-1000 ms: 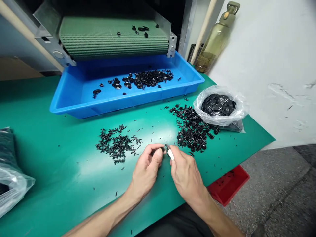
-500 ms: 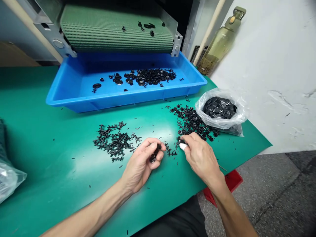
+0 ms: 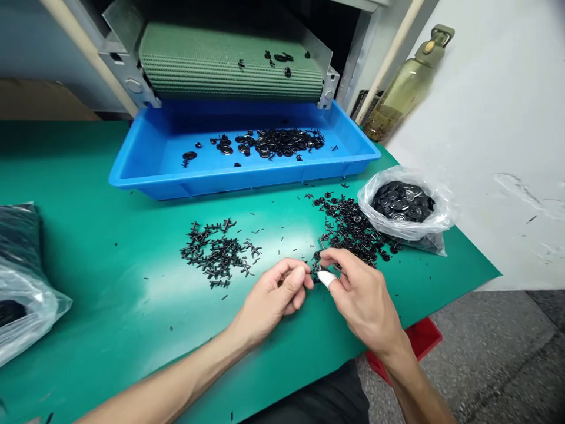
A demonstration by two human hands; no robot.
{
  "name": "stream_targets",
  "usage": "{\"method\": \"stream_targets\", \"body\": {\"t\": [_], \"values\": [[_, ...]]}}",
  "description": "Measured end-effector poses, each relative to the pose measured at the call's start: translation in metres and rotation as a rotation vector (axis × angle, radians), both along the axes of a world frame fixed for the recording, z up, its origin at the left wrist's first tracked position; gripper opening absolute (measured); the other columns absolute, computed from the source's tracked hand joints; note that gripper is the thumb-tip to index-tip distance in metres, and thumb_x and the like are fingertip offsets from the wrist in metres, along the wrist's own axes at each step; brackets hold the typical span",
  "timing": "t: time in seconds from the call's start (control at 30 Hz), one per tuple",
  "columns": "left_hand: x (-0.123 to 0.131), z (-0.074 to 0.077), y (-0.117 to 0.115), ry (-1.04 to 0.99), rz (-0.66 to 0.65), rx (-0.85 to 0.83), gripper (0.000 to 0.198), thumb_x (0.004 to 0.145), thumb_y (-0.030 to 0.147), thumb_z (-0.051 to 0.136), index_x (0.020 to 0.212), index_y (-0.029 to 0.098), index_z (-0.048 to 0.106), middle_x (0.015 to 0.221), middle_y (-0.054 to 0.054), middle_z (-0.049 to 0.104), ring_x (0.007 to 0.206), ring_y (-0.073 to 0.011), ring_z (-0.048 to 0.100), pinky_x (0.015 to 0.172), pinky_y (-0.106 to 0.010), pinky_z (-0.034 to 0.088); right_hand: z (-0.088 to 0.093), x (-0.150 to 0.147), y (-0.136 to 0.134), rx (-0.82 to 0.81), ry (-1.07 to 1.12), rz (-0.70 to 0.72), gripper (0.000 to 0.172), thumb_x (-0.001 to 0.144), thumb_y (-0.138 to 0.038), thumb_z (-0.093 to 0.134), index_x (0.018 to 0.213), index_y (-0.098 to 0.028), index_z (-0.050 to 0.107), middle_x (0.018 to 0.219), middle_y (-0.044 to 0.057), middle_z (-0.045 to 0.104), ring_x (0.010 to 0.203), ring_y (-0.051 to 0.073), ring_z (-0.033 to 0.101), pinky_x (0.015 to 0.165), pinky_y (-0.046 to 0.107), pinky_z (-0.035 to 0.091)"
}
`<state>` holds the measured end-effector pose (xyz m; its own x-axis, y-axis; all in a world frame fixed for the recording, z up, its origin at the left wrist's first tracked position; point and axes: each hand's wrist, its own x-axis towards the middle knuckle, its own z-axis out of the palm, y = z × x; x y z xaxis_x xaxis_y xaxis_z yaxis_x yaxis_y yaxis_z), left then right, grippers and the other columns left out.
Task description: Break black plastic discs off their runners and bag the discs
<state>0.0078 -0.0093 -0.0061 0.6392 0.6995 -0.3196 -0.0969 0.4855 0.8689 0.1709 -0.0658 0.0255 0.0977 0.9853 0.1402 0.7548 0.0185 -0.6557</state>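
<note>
My left hand (image 3: pixel 282 290) is closed just above the green tabletop, its thumb pressed toward the curled fingers; whatever lies inside is hidden. Close by on the right, my right hand (image 3: pixel 359 291) has its thumb and forefinger apart, with a white cover on the thumb. Several small black plastic parts (image 3: pixel 316 268) lie between the fingertips of both hands. Beyond my right hand spreads a pile of small round black parts with stems (image 3: pixel 348 227). Left of my left hand is a heap of black branched plastic pieces (image 3: pixel 216 256).
A blue tray (image 3: pixel 247 182) holding black discs and small parts sits under a green conveyor belt (image 3: pixel 229 65). An open clear bag of black discs (image 3: pixel 404 203) stands at right. Another plastic bag (image 3: pixel 33 294) lies left. A bottle (image 3: pixel 404 88) leans by the wall; a red bin (image 3: pixel 424 338) is below.
The view has shifted, moving the scene rightward. Black parts seen in my left hand earlier are now hidden by its fingers. My right thumb and forefinger have spread; the black piece there no longer shows.
</note>
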Motion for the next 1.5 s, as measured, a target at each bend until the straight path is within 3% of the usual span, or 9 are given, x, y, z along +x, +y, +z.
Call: {"method": "stream_targets", "body": {"t": [0.17, 0.4, 0.53, 0.67, 0.73, 0.9, 1.07, 1.33, 1.5], "values": [[-0.002, 0.001, -0.001, 0.095, -0.093, 0.07, 0.038, 0.09, 0.051, 0.055, 0.102, 0.016, 0.061, 0.056, 0.007, 0.046, 0.049, -0.0064, 0.032, 0.046, -0.021, 0.022, 0.001, -0.017, -0.011, 0.082, 0.068, 0.047, 0.042, 0.08, 0.0, 0.044, 0.112, -0.026, 0.054, 0.096, -0.003, 0.064, 0.086, 0.013, 0.061, 0.078, 0.023, 0.046], [-0.003, -0.006, 0.004, -0.104, 0.026, -0.087, 0.033, 0.083, 0.038, 0.069, 0.106, 0.014, 0.065, 0.075, 0.0, 0.059, 0.056, -0.0056, 0.038, 0.051, -0.021, 0.024, 0.005, -0.006, -0.018, 0.015, 0.006, 0.113, 0.047, 0.084, -0.003, 0.036, 0.124, -0.023, 0.053, 0.12, 0.005, 0.055, 0.103, 0.016, 0.057, 0.086, 0.027, 0.047], [-0.003, -0.007, 0.004, -0.071, 0.055, -0.115, 0.034, 0.082, 0.034, 0.072, 0.109, 0.015, 0.064, 0.067, 0.001, 0.056, 0.059, -0.0069, 0.041, 0.052, -0.021, 0.025, -0.001, -0.001, -0.024, 0.016, -0.181, 0.108, 0.041, 0.089, -0.005, 0.034, 0.123, -0.016, 0.054, 0.099, 0.007, 0.065, 0.081, 0.018, 0.063, 0.07, 0.03, 0.048], [-0.003, -0.006, 0.004, -0.062, 0.062, -0.083, 0.028, 0.082, 0.033, 0.072, 0.102, 0.016, 0.063, 0.072, 0.0, 0.058, 0.06, -0.0073, 0.042, 0.052, -0.021, 0.025, -0.004, -0.001, -0.023, 0.032, -0.276, 0.092, 0.032, 0.089, -0.005, 0.035, 0.106, -0.016, 0.06, 0.081, 0.004, 0.065, 0.071, 0.019, 0.061, 0.06, 0.03, 0.043], [-0.003, -0.006, 0.004, -0.081, 0.031, -0.058, 0.023, 0.084, 0.032, 0.07, 0.099, 0.016, 0.063, 0.074, -0.001, 0.06, 0.059, -0.0073, 0.04, 0.051, -0.021, 0.024, -0.003, -0.001, -0.022, 0.034, -0.294, 0.122, 0.033, 0.089, -0.005, 0.035, 0.103, -0.018, 0.061, 0.083, 0.004, 0.062, 0.073, 0.019, 0.059, 0.062, 0.03, 0.042], [-0.004, -0.007, 0.005, -0.109, 0.001, -0.058, 0.02, 0.085, 0.031, 0.069, 0.099, 0.017, 0.064, 0.083, -0.005, 0.063, 0.06, -0.0077, 0.041, 0.05, -0.022, 0.023, 0.001, 0.002, -0.022, 0.103, -0.3, 0.147, 0.034, 0.091, -0.006, 0.037, 0.115, -0.016, 0.059, 0.087, 0.005, 0.063, 0.078, 0.02, 0.058, 0.069, 0.031, 0.043], [-0.005, -0.01, 0.005, -0.081, 0.031, -0.087, 0.03, 0.082, 0.033, 0.072, 0.107, 0.017, 0.066, 0.079, -0.003, 0.06, 0.064, -0.0084, 0.044, 0.053, -0.021, 0.026, 0.005, 0.002, -0.021, 0.121, -0.332, 0.156, 0.027, 0.09, -0.006, 0.038, 0.1, -0.015, 0.062, 0.085, 0.006, 0.064, 0.076, 0.019, 0.057, 0.066, 0.03, 0.04], [-0.007, -0.008, 0.005, -0.021, -0.025, -0.063, 0.032, 0.082, 0.04, 0.07, 0.105, 0.017, 0.065, 0.069, 0.001, 0.056, 0.06, -0.0095, 0.039, 0.055, -0.023, 0.026, 0.008, 0.0, -0.015, 0.1, -0.499, 0.219, 0.028, 0.089, -0.005, 0.039, 0.099, -0.017, 0.063, 0.075, 0.005, 0.06, 0.073, 0.019, 0.054, 0.064, 0.03, 0.037], [-0.008, -0.004, 0.003, 0.058, -0.051, 0.032, 0.032, 0.082, 0.041, 0.069, 0.106, 0.019, 0.068, 0.073, 0.0, 0.057, 0.065, -0.0115, 0.045, 0.061, -0.025, 0.034, 0.007, 0.003, -0.011, 0.126, -0.571, 0.221, 0.028, 0.089, -0.004, 0.039, 0.095, -0.017, 0.064, 0.072, 0.003, 0.057, 0.069, 0.019, 0.05, 0.06, 0.031, 0.035]]}}
